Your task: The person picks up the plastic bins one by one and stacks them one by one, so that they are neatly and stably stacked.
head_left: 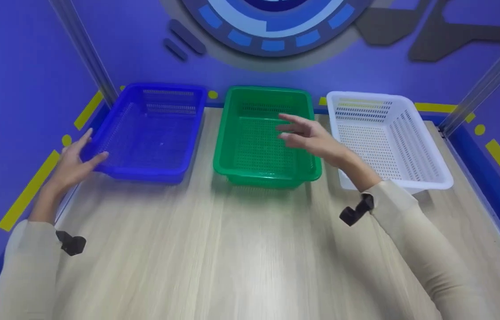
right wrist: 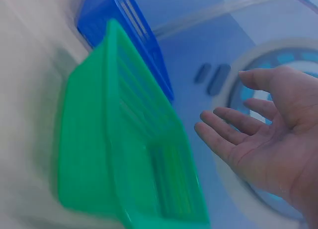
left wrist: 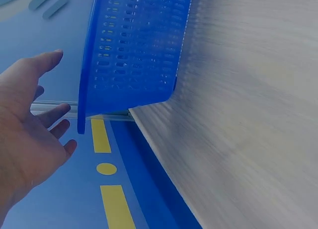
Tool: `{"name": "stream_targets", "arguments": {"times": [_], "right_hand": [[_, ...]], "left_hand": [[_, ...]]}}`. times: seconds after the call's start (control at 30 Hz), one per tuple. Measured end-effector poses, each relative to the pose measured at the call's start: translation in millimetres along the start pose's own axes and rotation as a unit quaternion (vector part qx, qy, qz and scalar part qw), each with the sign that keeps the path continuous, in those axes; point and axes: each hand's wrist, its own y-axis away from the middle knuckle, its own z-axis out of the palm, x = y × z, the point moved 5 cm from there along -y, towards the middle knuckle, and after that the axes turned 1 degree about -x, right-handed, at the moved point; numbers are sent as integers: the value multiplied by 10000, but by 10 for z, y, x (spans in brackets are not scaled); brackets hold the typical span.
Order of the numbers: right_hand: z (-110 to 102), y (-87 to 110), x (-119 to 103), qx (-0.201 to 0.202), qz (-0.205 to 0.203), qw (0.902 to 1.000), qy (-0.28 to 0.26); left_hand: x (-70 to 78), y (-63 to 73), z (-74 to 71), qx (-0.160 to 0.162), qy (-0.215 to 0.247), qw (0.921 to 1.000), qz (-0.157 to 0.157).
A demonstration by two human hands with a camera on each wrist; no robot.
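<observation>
Three perforated plastic baskets stand in a row along the back of the table. At the left is a blue basket [head_left: 154, 172]; my left hand [head_left: 72, 163] is at its near left corner, fingers spread and thumb apart. In the left wrist view that hand [left wrist: 32, 124] shows beside the blue basket's rim [left wrist: 85, 85], with nothing in its grasp. Over the right part of the green basket [head_left: 267, 174] hovers my right hand [head_left: 314, 138], fingers loosely extended and holding nothing. The right wrist view shows this hand [right wrist: 268, 134] apart from the green basket's rim [right wrist: 113, 114].
A white basket [head_left: 427, 183] stands at the right, under my right forearm. The wooden table [head_left: 214, 249] has blue panels [head_left: 19, 80] on its left, back and right, with metal posts [head_left: 85, 49] at the back corners. Dark wrist cameras [head_left: 356, 210] sit on both sleeves.
</observation>
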Motion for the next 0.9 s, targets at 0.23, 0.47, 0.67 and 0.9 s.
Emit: {"name": "stream_targets", "arguments": {"times": [0.23,0.47,0.67,0.9], "right_hand": [[383,-270,-22,-321,18,9994,-148],[707,-460,-15,-601,30,9971,-465],[942,-618,-2,-719,-3,9927,-971],[1253,-783,24,-578,29,9942,-908]], "left_hand": [[-48,-10,-46,21,-87,9999,126],[-112,33,-87,-31,-176,9998,67],[-174,-8,-83,-29,-176,9998,22],[-258,-59,-6,-45,-99,9999,-113]]}}
